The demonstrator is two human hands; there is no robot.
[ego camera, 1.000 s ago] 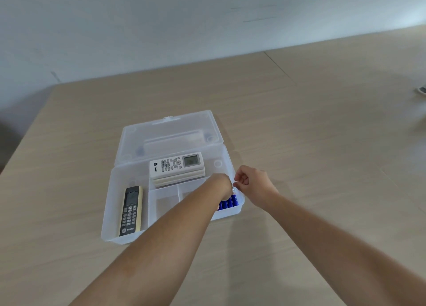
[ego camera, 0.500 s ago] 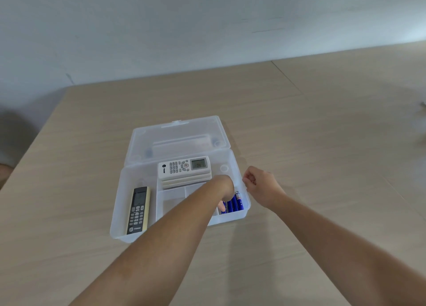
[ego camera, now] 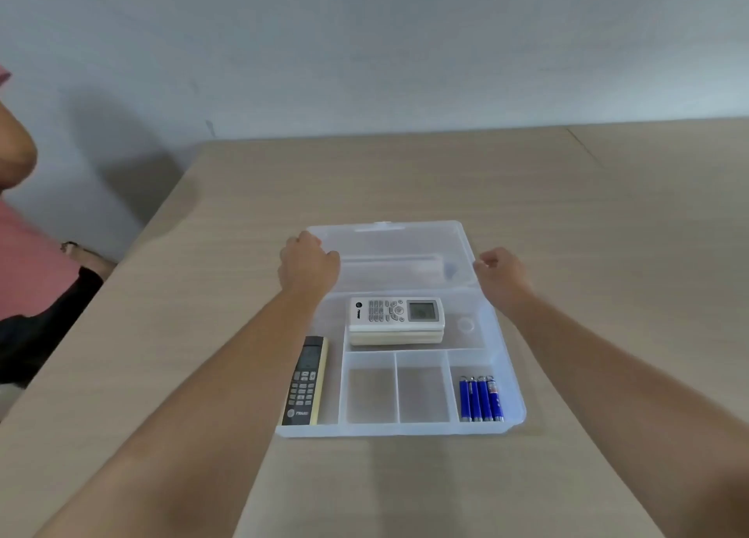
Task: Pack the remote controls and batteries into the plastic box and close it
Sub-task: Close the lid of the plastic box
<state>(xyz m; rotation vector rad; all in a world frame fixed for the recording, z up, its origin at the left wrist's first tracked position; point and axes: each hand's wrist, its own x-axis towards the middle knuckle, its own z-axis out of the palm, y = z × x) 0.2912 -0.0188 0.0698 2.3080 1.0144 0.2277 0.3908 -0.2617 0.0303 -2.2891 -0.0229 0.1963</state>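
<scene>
The lid [ego camera: 389, 249] lies flat behind the box [ego camera: 511, 375] — long side left to right. It is flanked by the left hand [ego camera: 309, 264] and right hand [ego camera: 500, 272] — fingers curled, grip cannot be told.

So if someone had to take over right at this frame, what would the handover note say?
Left hand: curled at the left edge of the open lid, apparently gripping it.
Right hand: closed, at the lid's right edge; contact unclear.
Plastic box: open on the table, lid laid back flat.
Inside: white remote on a stack in the rear compartment, black remote in the left slot, four blue batteries front right.
Done: everything visible is packed.
Left: swing the lid over and close it.
</scene>
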